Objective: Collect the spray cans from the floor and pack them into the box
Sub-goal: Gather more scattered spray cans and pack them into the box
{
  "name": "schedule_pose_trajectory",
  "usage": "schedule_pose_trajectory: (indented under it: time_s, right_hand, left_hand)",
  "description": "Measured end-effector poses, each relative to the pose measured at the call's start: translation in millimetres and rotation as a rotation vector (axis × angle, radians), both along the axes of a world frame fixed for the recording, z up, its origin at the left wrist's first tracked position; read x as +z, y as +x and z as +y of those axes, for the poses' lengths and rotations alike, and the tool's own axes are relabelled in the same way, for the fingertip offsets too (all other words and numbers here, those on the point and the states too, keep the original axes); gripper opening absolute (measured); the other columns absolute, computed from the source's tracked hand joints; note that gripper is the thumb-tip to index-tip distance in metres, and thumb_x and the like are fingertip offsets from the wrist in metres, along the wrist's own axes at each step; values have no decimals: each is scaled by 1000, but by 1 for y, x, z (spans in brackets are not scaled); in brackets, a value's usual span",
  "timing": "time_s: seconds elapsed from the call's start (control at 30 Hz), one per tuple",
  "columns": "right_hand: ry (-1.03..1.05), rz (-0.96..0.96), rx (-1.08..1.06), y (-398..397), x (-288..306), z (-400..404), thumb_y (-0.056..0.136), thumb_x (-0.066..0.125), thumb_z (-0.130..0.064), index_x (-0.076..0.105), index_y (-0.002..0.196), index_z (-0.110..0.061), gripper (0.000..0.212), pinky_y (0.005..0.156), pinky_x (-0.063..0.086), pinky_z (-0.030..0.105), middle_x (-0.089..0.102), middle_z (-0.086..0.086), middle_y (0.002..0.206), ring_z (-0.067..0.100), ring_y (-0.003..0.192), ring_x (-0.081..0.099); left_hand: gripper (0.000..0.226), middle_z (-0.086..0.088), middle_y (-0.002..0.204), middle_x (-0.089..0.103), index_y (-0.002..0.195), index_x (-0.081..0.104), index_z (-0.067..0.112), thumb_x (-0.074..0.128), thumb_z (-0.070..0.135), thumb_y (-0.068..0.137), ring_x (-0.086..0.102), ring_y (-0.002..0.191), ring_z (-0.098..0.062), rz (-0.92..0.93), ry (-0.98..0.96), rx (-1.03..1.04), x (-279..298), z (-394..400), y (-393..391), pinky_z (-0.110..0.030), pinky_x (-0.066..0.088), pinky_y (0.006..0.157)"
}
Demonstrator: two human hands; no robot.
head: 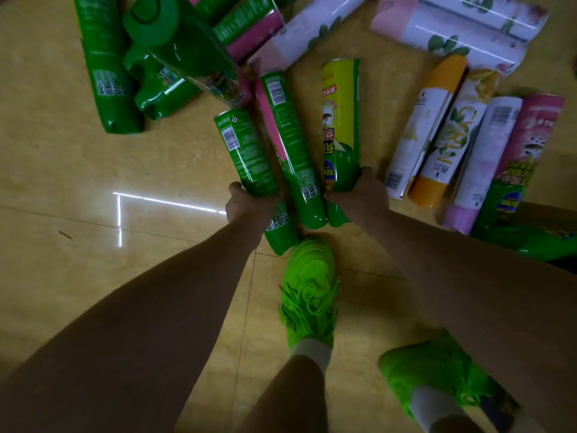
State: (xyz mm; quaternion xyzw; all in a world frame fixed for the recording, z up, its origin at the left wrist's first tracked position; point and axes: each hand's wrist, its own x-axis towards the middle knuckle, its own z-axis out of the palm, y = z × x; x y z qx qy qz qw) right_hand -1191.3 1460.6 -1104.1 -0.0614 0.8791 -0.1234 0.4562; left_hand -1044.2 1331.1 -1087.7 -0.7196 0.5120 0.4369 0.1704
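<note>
Many spray cans lie on the tan tiled floor. My left hand [246,203] grips a green can [246,151] with a barcode label, near its lower end. My right hand [362,192] grips a yellow-and-green can [340,120] at its green cap. Between the two lies a green-and-pink can [290,142], touching both. Several more green cans [106,64] are heaped at the upper left. A row of white, orange and pink cans [452,142] lies to the right. No box is in view.
My two bright green shoes [312,292] stand on the floor just below the cans, the right one [437,373] at lower right. White floral cans [468,26] lie at the top right. Bare floor [78,198] stretches to the left.
</note>
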Motion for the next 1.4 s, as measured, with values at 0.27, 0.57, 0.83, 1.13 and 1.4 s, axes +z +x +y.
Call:
schedule_pose_trajectory:
  time_s: [0.27, 0.57, 0.83, 1.13, 1.4]
  right_hand:
    - [72, -43, -10, -10, 22, 2, 61, 86, -51, 60, 120, -10, 76, 84, 55, 41, 67, 9, 113, 29, 104, 64]
    - [-70, -173, -277, -21, 99, 9, 35, 74, -65, 71, 102, -15, 84, 72, 61, 38, 72, 5, 94, 21, 83, 69]
    - [-58, -139, -271, -39, 176, 31, 61, 84, -51, 66, 94, -5, 60, 70, 60, 39, 69, 13, 94, 28, 83, 68]
    - [-174, -135, -467, -69, 263, 72, 62, 85, -49, 63, 106, -5, 66, 63, 56, 32, 67, 10, 97, 26, 83, 67]
    - [-220, -54, -563, -121, 359, 135, 62, 82, -55, 67, 99, -7, 62, 68, 61, 39, 70, 10, 92, 27, 79, 69]
  left_hand:
    - [51, -4, 85, 68, 102, 69, 13, 86, 43, 65, 68, 74, -19, -52, 41, -38, 19, -9, 0, -31, 60, 66]
    - [60, -10, 92, 66, 110, 60, 6, 80, 48, 73, 68, 75, -24, -7, 92, 73, 102, 3, 1, -31, 58, 62]
    - [66, -9, 93, 68, 112, 65, 6, 81, 52, 68, 70, 74, -24, 46, 75, -84, 185, 16, -9, -33, 61, 63]
    - [69, -12, 97, 68, 107, 61, 11, 77, 60, 62, 70, 79, -29, 144, 60, -214, 275, 36, -61, -41, 63, 70]
    - [78, -14, 90, 73, 103, 68, 8, 82, 59, 46, 74, 74, -31, 275, 159, -361, 362, 83, -147, -49, 63, 67]
